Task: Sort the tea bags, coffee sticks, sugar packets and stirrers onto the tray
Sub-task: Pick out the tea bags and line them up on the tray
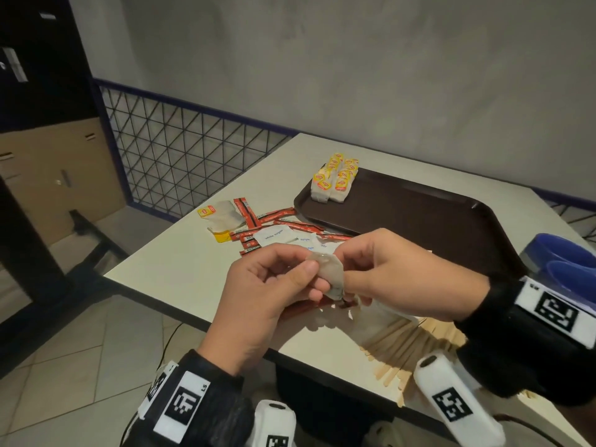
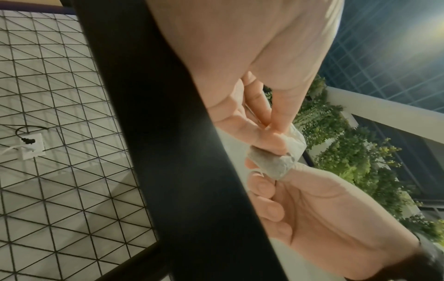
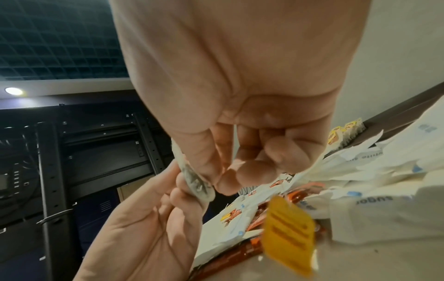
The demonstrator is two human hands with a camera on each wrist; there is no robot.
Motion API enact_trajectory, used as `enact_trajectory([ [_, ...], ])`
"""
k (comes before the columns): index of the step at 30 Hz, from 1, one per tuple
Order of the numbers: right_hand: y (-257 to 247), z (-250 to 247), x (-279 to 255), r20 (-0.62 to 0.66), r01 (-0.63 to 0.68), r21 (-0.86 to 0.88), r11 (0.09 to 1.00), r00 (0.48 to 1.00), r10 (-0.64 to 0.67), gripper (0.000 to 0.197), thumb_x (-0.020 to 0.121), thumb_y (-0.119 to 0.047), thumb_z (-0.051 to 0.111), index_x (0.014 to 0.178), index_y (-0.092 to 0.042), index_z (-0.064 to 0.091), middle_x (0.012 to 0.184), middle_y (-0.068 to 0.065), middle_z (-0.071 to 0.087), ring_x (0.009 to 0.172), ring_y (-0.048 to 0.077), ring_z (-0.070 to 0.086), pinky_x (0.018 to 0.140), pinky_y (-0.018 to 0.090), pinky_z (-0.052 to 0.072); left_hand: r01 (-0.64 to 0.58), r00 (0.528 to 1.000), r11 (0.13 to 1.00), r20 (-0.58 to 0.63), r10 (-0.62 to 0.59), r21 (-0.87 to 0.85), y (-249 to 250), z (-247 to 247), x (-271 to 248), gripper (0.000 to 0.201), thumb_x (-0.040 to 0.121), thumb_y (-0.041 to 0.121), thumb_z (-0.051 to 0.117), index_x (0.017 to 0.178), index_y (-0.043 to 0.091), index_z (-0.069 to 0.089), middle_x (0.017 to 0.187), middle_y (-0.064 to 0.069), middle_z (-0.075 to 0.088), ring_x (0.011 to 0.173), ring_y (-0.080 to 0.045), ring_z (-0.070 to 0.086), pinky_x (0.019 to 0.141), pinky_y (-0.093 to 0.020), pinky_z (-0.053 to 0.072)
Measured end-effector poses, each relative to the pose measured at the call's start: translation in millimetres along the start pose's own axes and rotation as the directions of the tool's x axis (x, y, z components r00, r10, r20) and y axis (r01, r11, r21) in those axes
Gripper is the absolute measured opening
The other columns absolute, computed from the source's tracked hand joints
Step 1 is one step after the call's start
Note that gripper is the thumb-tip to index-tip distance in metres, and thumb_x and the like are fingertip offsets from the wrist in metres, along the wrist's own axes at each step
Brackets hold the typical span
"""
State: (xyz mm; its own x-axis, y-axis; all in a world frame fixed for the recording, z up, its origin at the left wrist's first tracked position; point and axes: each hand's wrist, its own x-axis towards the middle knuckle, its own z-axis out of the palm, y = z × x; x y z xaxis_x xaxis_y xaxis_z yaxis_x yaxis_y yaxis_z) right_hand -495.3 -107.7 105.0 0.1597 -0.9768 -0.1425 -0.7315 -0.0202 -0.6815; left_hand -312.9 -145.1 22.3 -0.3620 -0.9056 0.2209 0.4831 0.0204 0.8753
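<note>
Both hands hold one grey-white tea bag (image 1: 332, 277) above the table's near edge. My left hand (image 1: 274, 285) pinches its left side, and my right hand (image 1: 383, 269) pinches its right side. The same tea bag (image 2: 273, 163) shows between the fingers in the left wrist view, and the tea bag (image 3: 197, 182) hangs from the thumb in the right wrist view, its yellow tag (image 3: 288, 228) dangling blurred. A brown tray (image 1: 419, 217) at the back holds several yellow-tagged tea bags (image 1: 335, 182) in its far left corner. Red coffee sticks (image 1: 274, 217), white sugar packets (image 1: 274, 235) and wooden stirrers (image 1: 406, 343) lie loose on the table.
A loose tea bag (image 1: 222, 214) lies left of the coffee sticks. The white table (image 1: 180, 262) ends close in front and to the left, beside a wire-mesh railing (image 1: 180, 150). A blue container (image 1: 567, 259) stands at the right edge.
</note>
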Motion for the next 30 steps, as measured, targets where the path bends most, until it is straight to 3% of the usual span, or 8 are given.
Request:
enact_trajectory([
  [2, 0.8, 1.1, -0.9, 0.008, -0.019, 0.043, 0.999, 1.0, 0.019, 0.015, 0.097, -0.008, 0.061, 0.088, -0.008, 0.072, 0.079, 0.012, 0.074, 0.064, 0.018, 0.062, 0.055, 0.025, 0.049, -0.003, 1.0, 0.999, -0.024, 0.002, -0.051, 0.5, -0.1, 0.0, 0.011, 0.078, 0.014, 0.073, 0.087, 0.009, 0.078, 0.082, -0.025, 0.074, 0.071, -0.027, 0.072, 0.065, -0.027, 0.06],
  [4, 1.4, 1.1, -2.8, 0.034, -0.043, 0.067, 0.997, 0.999, 0.041, 0.016, 0.095, -0.005, 0.06, 0.086, -0.011, 0.071, 0.081, 0.011, 0.075, 0.068, 0.021, 0.064, 0.055, 0.025, 0.048, -0.005, 0.998, 0.994, -0.057, -0.001, -0.105, 2.1, 0.6, 0.1, 0.012, 0.08, 0.012, 0.07, 0.089, 0.005, 0.074, 0.082, -0.026, 0.073, 0.069, -0.026, 0.072, 0.06, -0.028, 0.06],
  [7, 0.7, 2.6, -6.1, 0.074, -0.04, 0.127, 0.991, 0.997, 0.031, 0.01, 0.093, -0.014, 0.069, 0.101, -0.019, 0.071, 0.089, 0.018, 0.074, 0.073, 0.026, 0.065, 0.06, 0.035, 0.05, 0.002, 0.996, 0.989, -0.087, -0.016, -0.15, 4.3, 1.2, -0.2, 0.014, 0.082, 0.014, 0.067, 0.092, 0.006, 0.07, 0.084, -0.023, 0.075, 0.07, -0.024, 0.076, 0.055, -0.027, 0.06],
  [11, -2.0, 10.0, -7.0, -0.036, 0.006, 0.209, 0.978, 0.999, 0.002, 0.034, 0.091, -0.032, 0.075, 0.122, -0.024, 0.063, 0.09, 0.021, 0.066, 0.067, 0.025, 0.067, 0.055, 0.026, 0.05, -0.002, 0.997, 0.981, -0.075, -0.013, -0.195, 5.3, 0.8, 0.1, 0.017, 0.082, 0.013, 0.066, 0.096, 0.003, 0.067, 0.085, -0.022, 0.076, 0.074, -0.024, 0.077, 0.061, -0.024, 0.061],
  [14, -5.2, 16.1, -4.8, -0.084, 0.079, 0.2, 0.977, 0.994, -0.063, 0.025, 0.093, -0.035, 0.071, 0.115, -0.023, 0.069, 0.088, 0.019, 0.07, 0.062, 0.027, 0.068, 0.051, 0.026, 0.049, -0.007, 0.997, 0.971, -0.08, -0.012, -0.24, 6.2, -0.4, 1.5, 0.02, 0.08, 0.013, 0.067, 0.096, 0.001, 0.069, 0.086, -0.022, 0.075, 0.073, -0.023, 0.076, 0.063, -0.023, 0.061],
  [18, -1.8, 17.3, -2.9, -0.15, 0.126, 0.181, 0.975, 0.984, -0.1, 0.021, 0.1, -0.028, 0.063, 0.101, -0.009, 0.073, 0.081, 0.008, 0.073, 0.058, 0.028, 0.064, 0.05, 0.019, 0.046, 0.017, 0.995, 0.987, -0.091, -0.032, -0.159, 4.0, -3.2, 3.2, 0.004, 0.083, 0.018, 0.079, 0.086, 0.021, 0.078, 0.068, -0.01, 0.064, 0.054, -0.017, 0.055, 0.044, -0.025, 0.048],
  [22, -2.9, 10.2, -6.6, -0.129, 0.102, 0.234, 0.967, 0.989, -0.073, 0.024, 0.1, -0.023, 0.063, 0.099, 0.0, 0.071, 0.077, 0.014, 0.07, 0.058, 0.025, 0.057, 0.048, 0.019, 0.043, -0.013, 1.0, 0.999, -0.021, 0.012, -0.041, -0.5, -3.6, 5.6, 0.032, 0.078, 0.026, 0.082, 0.109, 0.02, 0.078, 0.092, -0.011, 0.07, 0.056, -0.015, 0.047, 0.049, -0.025, 0.041],
  [30, -1.2, 8.0, -9.2, -0.081, -0.001, 0.379, 0.925, 0.996, 0.034, 0.012, 0.097, -0.017, 0.067, 0.106, -0.012, 0.073, 0.074, 0.011, 0.064, 0.06, 0.019, 0.053, 0.05, 0.029, 0.04, 0.039, 0.997, 0.995, -0.066, -0.045, -0.094, 0.0, 1.0, 4.1, 0.021, 0.074, 0.022, 0.078, 0.092, 0.013, 0.08, 0.069, -0.014, 0.062, 0.055, -0.017, 0.055, 0.051, -0.023, 0.052],
])
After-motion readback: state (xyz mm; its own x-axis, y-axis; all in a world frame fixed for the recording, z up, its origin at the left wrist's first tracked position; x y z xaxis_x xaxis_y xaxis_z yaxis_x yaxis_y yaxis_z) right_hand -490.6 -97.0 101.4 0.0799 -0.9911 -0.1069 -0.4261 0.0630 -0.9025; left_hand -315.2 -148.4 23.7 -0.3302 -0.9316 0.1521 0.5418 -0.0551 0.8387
